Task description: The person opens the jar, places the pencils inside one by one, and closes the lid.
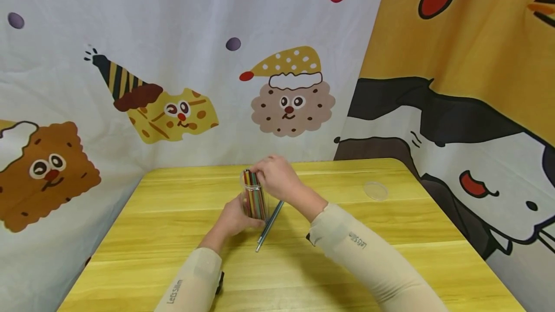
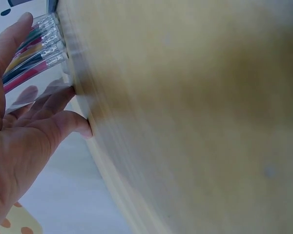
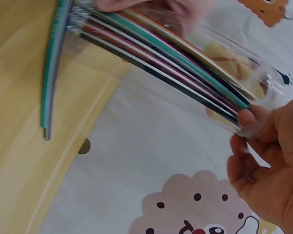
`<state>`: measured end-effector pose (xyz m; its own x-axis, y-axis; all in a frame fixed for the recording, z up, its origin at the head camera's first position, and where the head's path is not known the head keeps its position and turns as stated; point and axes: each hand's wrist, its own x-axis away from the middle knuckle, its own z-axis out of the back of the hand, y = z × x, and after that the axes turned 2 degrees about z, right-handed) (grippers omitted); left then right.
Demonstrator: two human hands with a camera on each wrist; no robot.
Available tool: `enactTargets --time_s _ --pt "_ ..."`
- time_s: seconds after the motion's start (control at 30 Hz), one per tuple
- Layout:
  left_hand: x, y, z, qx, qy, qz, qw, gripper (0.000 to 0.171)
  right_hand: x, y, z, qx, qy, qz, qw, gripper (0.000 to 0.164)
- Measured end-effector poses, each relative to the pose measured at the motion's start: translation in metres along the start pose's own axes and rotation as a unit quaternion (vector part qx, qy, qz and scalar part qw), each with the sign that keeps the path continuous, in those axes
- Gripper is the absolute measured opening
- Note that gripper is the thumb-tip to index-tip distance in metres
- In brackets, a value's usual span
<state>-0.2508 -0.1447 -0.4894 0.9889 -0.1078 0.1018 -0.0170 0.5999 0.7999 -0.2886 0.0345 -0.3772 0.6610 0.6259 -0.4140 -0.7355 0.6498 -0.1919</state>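
A clear plastic tube [image 1: 253, 187] full of colored pencils [image 1: 255, 204] stands near the middle of the table. Around its lower part my left hand [image 1: 234, 216] holds it, thumb in front and other fingers behind. At the top, my right hand [image 1: 279, 177] pinches the pencils' upper ends at the tube's mouth, thumb against them in the right wrist view. Metal ferrules [image 2: 53, 59] mark the pencils' lower ends in the left wrist view. Two loose pencils [image 1: 269, 228], one green and one grey-blue in the right wrist view, lie side by side just right of the tube.
A clear round lid [image 1: 376, 190] lies flat at the back right of the wooden table [image 1: 347, 264]. Behind the table's far edge hangs a cloth [image 1: 195, 23] printed with cartoon figures.
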Motion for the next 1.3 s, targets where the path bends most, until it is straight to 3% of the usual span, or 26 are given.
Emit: enactTargets --time_s 0.17,0.33,0.47,0.57,0.67,0.73,0.8,0.9,1.0,1.17,1.3 --pt "0.000 0.000 0.000 -0.003 -0.006 0.003 1.0000 0.110 0.005 -0.002 -0.006 0.054 0.022 0.014 0.998 0.023" --pt "0.001 0.001 0.000 -0.020 0.005 -0.006 0.9998 0.096 0.005 -0.002 -0.008 0.051 0.027 0.008 0.998 0.027" --pt "0.001 0.002 -0.001 -0.018 0.004 0.003 0.9998 0.096 0.009 0.002 -0.004 -0.053 0.030 -0.030 0.998 0.037" --pt "0.001 0.003 -0.001 -0.013 0.002 0.012 0.9998 0.100 0.014 0.011 0.001 -0.155 0.065 -0.075 0.983 0.041" --pt "0.001 0.004 -0.001 -0.011 0.004 0.013 0.9999 0.098 0.022 0.029 0.003 -0.213 0.077 -0.115 0.967 0.040" --pt "0.002 0.004 -0.001 -0.012 0.005 0.012 0.9998 0.095 0.030 0.044 -0.001 -0.216 0.040 -0.133 0.966 0.039" --pt "0.003 0.004 -0.002 -0.010 0.006 0.012 0.9999 0.093 0.042 0.058 -0.009 -0.205 -0.035 -0.140 0.968 0.037" --pt "0.004 0.003 -0.002 -0.011 0.005 0.014 0.9998 0.094 0.062 0.072 -0.026 -0.164 -0.165 -0.120 0.965 0.036" --pt "0.004 0.001 -0.002 -0.012 0.005 0.013 0.9998 0.097 0.079 0.073 -0.043 -0.110 -0.237 -0.087 0.961 0.039" --pt "0.001 0.000 -0.003 -0.012 0.005 0.019 0.9997 0.098 0.098 0.070 -0.060 -0.009 -0.226 -0.023 0.974 0.040" --pt "0.002 0.000 -0.002 -0.012 0.005 0.021 0.9997 0.099 0.104 0.072 -0.061 0.010 -0.205 0.002 0.979 0.036"
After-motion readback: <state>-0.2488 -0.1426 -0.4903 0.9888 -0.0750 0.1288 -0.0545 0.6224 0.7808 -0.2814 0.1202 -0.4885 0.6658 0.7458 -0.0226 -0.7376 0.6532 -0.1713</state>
